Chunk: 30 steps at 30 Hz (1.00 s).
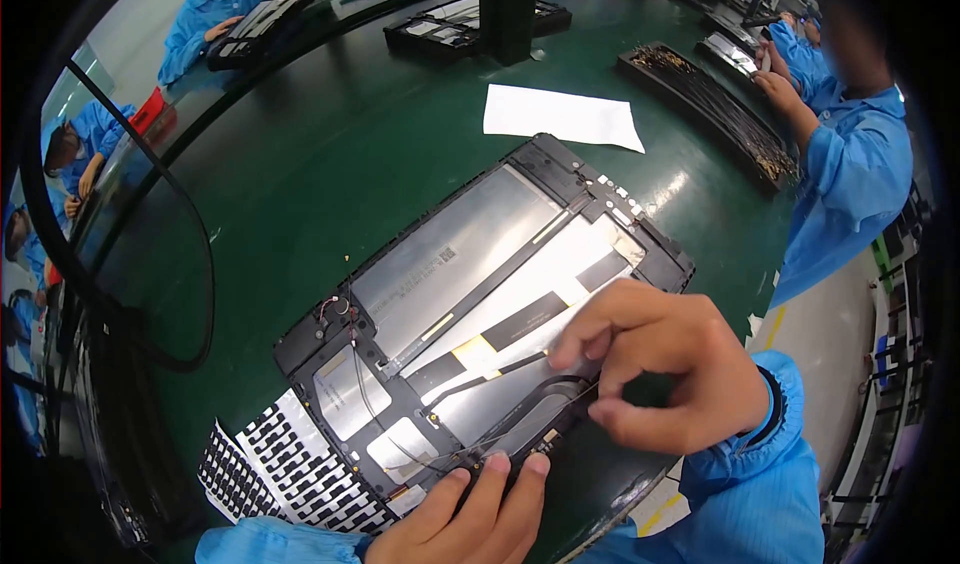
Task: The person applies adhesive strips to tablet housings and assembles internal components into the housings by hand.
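Observation:
A large opened tablet-like device [470,274] lies slanted on the green table, with silver battery-like panels, black strips and a black frame. Along its near edge, the fingertips of my left hand [470,509] rest stretched out beside a thin dark cable [545,416]. That cable runs up toward my right hand [685,369], whose thumb and a curled finger pinch together at its end. The right index finger points out over the device's lower right part. Another thin cable [362,379] curves across the left end, near a small round part [342,305].
Sheets with rows of black pieces [300,454] lie by the device's left end. Beyond it are a white paper [562,116], a long tray of thin cables [705,109] and a dark post [507,14]. Co-workers in blue [850,154] work around the table.

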### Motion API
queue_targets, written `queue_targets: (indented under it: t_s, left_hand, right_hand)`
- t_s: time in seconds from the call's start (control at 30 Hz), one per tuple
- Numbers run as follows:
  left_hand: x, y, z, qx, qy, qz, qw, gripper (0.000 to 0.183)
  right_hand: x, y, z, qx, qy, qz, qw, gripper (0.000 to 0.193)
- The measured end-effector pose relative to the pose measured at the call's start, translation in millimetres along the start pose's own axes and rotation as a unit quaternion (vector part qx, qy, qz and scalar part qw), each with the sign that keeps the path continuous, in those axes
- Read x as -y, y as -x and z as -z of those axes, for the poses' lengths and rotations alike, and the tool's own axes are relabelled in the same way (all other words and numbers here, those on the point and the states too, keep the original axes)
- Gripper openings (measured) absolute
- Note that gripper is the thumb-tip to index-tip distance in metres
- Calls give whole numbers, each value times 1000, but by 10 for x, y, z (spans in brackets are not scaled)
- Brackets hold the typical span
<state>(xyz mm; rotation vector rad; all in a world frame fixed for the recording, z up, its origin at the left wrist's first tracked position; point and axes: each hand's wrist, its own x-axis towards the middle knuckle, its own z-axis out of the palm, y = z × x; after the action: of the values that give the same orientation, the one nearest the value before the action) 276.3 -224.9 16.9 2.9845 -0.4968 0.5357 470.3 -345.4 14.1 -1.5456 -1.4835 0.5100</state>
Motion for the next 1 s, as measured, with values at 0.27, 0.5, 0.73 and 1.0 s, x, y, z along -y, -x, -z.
queue_targets:
  t_s: [0.27,0.5,0.73,1.0]
  left_hand:
    - [10,6,-21,-19,5,4,1000,19]
    - [24,36,-30,-36,12,2,999,18]
    - [-43,58,-186,-41,10,4,999,19]
    - [-205,1,-441,-236,64,161,956,18]
  right_hand:
    - [8,-6,-108,25,39,99,994,21]
    - [30,-7,-152,24,138,189,972,17]
    - [-17,-24,-185,20,142,222,964,18]
    - [-30,-6,-178,32,167,250,953,24]
